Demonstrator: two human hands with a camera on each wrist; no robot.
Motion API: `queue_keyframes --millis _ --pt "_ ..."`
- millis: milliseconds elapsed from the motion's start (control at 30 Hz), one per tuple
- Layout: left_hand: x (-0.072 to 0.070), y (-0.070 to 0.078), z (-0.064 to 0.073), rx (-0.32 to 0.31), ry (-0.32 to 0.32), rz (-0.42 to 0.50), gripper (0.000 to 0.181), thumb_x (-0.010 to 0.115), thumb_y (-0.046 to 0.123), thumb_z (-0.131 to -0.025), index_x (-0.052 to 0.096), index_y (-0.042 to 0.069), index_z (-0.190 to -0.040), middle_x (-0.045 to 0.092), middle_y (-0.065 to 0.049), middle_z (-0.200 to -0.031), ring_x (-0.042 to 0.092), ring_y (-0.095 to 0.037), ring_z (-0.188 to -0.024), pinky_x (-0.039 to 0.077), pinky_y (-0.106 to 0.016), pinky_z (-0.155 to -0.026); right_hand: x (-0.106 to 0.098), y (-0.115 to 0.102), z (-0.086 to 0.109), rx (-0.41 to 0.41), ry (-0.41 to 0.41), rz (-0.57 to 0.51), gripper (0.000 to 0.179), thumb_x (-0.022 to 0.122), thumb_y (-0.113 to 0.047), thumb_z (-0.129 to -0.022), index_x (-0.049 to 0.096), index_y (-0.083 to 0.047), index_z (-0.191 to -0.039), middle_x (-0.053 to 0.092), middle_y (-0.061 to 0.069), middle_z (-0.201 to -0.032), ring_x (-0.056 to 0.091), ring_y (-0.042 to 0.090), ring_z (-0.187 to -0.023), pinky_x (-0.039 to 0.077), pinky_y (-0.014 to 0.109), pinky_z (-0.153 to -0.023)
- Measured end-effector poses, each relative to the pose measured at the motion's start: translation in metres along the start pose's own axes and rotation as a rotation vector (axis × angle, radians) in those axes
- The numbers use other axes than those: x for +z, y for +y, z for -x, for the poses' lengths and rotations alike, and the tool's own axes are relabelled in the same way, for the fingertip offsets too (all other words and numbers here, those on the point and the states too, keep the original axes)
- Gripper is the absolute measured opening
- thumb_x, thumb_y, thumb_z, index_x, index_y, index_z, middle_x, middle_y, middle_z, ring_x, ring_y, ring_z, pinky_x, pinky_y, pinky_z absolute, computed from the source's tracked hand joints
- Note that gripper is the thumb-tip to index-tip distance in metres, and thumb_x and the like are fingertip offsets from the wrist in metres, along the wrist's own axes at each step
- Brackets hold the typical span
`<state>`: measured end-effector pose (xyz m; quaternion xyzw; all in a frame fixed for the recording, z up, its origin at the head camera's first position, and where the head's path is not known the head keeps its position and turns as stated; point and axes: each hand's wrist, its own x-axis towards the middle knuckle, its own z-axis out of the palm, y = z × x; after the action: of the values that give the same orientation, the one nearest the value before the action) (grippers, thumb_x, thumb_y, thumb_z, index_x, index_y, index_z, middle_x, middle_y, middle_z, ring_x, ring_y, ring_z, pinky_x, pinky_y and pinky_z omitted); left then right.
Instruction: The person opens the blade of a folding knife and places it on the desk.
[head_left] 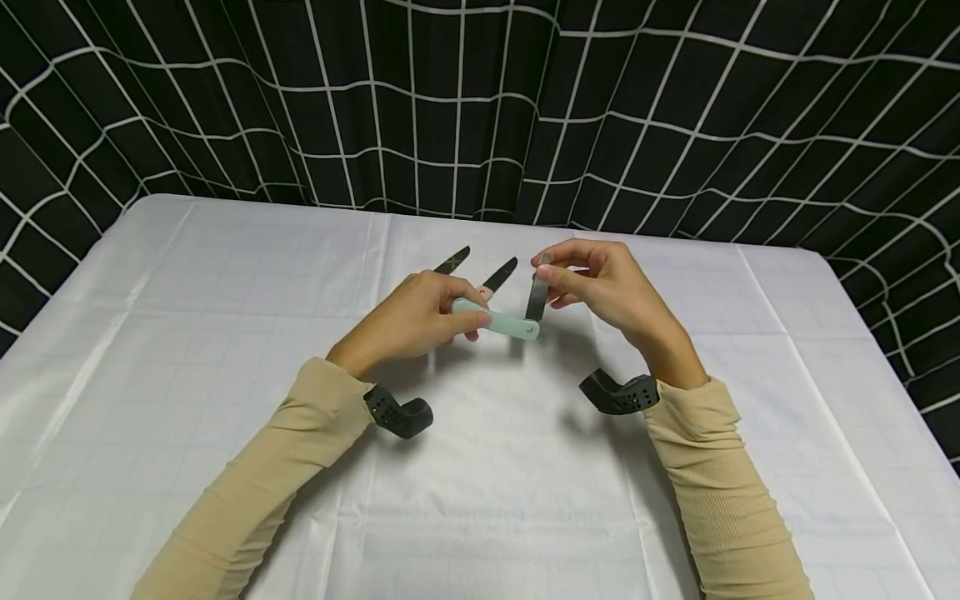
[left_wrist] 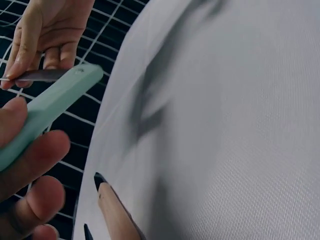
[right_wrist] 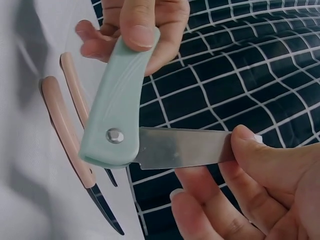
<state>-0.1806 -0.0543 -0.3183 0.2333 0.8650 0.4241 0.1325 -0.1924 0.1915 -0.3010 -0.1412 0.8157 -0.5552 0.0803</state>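
Observation:
A folding knife with a mint-green handle [head_left: 512,325] is held up over the white cloth, its blade [right_wrist: 182,147] standing at roughly a right angle to the handle. My left hand [head_left: 420,310] grips the handle's far end between thumb and fingers. With thumb and fingertips, my right hand [head_left: 603,279] pinches the blade near its tip. In the right wrist view, a pivot screw [right_wrist: 115,135] shows on the handle. Two knives with pinkish handles and dark blades lie on the cloth behind the left hand: a nearer knife [right_wrist: 67,130] and a farther knife [right_wrist: 75,82].
A white cloth [head_left: 480,500] with fold creases covers the table. Behind its back edge hangs a black curtain [head_left: 450,108] with a white grid, which also wraps both sides. Black wrist mounts [head_left: 401,417] stick out inward from both sleeves, close above the cloth.

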Motion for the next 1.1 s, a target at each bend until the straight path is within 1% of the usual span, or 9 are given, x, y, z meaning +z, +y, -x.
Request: queue_keyframes --millis 167,333,400,467,667,733,867,1033,1100 --pt "0.0008 0.0018 0.0002 0.016 0.059 0.042 0.022 0.066 0.020 -0.095 0.072 0.009 -0.113 0.074 -0.005 -0.079 0.058 -0.013 -0.060 0.039 -0.023 -0.053 0.0001 0.0005 -0.0004 -0.028 0.032 -0.020 0.022 0.065 -0.011 -0.096 0.065 0.005 -0.111 0.068 -0.008 -0.097 0.070 0.009 -0.075 0.059 0.027 -0.073" --pt "0.0026 0.0030 -0.0007 0.017 0.084 0.109 0.016 0.064 0.018 -0.097 0.072 0.009 -0.107 0.074 -0.013 -0.083 0.067 -0.028 -0.069 0.040 -0.022 -0.055 -0.0010 0.0038 -0.0013 -0.053 0.078 -0.093 0.010 0.066 -0.008 -0.094 0.071 -0.006 -0.103 0.069 -0.006 -0.098 0.069 0.011 -0.069 0.060 0.028 -0.070" --pt "0.0036 0.0032 -0.0012 0.019 0.101 0.136 0.015 0.064 0.018 -0.097 0.072 0.008 -0.104 0.074 -0.015 -0.084 0.070 -0.033 -0.075 0.041 -0.022 -0.056 -0.0016 0.0049 -0.0017 -0.060 0.092 -0.131 0.008 0.067 -0.008 -0.094 0.072 -0.010 -0.100 0.069 -0.004 -0.099 0.068 0.012 -0.067 0.059 0.027 -0.070" --pt "0.0043 0.0036 -0.0015 0.022 0.129 0.160 0.014 0.065 0.018 -0.096 0.072 0.007 -0.103 0.074 -0.015 -0.083 0.071 -0.033 -0.075 0.044 -0.022 -0.058 -0.0023 0.0051 -0.0017 -0.069 0.107 -0.161 0.008 0.067 -0.007 -0.094 0.071 -0.011 -0.099 0.069 -0.003 -0.098 0.068 0.012 -0.066 0.060 0.027 -0.069" --pt "0.0056 0.0043 -0.0002 0.041 0.233 0.236 0.013 0.067 0.017 -0.095 0.073 0.008 -0.102 0.074 -0.010 -0.080 0.071 -0.025 -0.071 0.052 -0.025 -0.064 -0.0047 0.0048 -0.0021 -0.116 0.174 -0.322 0.008 0.066 -0.003 -0.093 0.070 -0.010 -0.096 0.070 -0.002 -0.090 0.069 0.011 -0.066 0.060 0.027 -0.067" --pt "0.0058 0.0038 0.0000 0.062 0.267 0.265 0.013 0.067 0.016 -0.095 0.073 0.007 -0.101 0.075 -0.010 -0.081 0.071 -0.026 -0.072 0.054 -0.026 -0.068 -0.0048 0.0045 -0.0022 -0.126 0.200 -0.369 0.008 0.066 -0.003 -0.093 0.070 -0.010 -0.096 0.070 -0.001 -0.090 0.069 0.011 -0.065 0.060 0.027 -0.067" --pt "0.0060 0.0030 -0.0002 0.121 0.329 0.322 0.013 0.066 0.012 -0.096 0.072 0.004 -0.104 0.075 -0.014 -0.086 0.072 -0.030 -0.076 0.057 -0.028 -0.076 -0.0052 0.0034 -0.0022 -0.124 0.239 -0.477 0.005 0.065 -0.005 -0.094 0.068 -0.007 -0.098 0.069 0.000 -0.089 0.071 0.011 -0.064 0.060 0.028 -0.068" --pt "0.0064 0.0040 -0.0009 0.164 0.370 0.393 0.016 0.064 0.008 -0.096 0.069 -0.001 -0.108 0.073 -0.020 -0.088 0.072 -0.023 -0.074 0.060 -0.028 -0.075 -0.0072 0.0036 -0.0018 -0.109 0.231 -0.629 0.008 0.065 -0.006 -0.093 0.063 -0.004 -0.101 0.068 0.003 -0.086 0.073 0.013 -0.067 0.060 0.029 -0.068" --pt "0.0066 0.0048 -0.0012 0.181 0.385 0.419 0.017 0.063 0.007 -0.096 0.068 -0.003 -0.108 0.073 -0.023 -0.088 0.073 -0.027 -0.075 0.060 -0.028 -0.074 -0.0080 0.0043 -0.0020 -0.107 0.218 -0.684 0.011 0.066 -0.007 -0.093 0.061 -0.003 -0.102 0.069 0.004 -0.085 0.074 0.014 -0.068 0.060 0.030 -0.069"
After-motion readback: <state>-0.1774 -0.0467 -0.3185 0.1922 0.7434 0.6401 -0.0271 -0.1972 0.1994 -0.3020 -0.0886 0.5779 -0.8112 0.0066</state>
